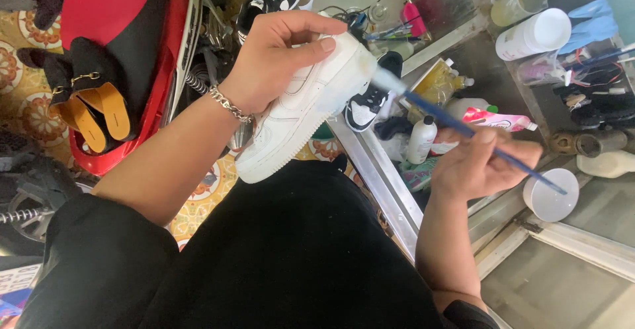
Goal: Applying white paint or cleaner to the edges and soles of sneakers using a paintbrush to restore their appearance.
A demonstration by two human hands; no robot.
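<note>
The brush tip could smear paint beyond the toe if the white sneaker (301,100) turns in the grip. The left hand (274,54) is closed around the sneaker's top; the right hand (479,163), right of the sneaker, pinches a blue-handled brush (463,129) touching its toe.

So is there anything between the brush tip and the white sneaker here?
Nothing visible. The right hand holds the blue-handled brush, and its pale bristles already meet the toe end of the white sneaker, which the left hand grips from above. The bottles and cups lie below, out of the way.
</note>
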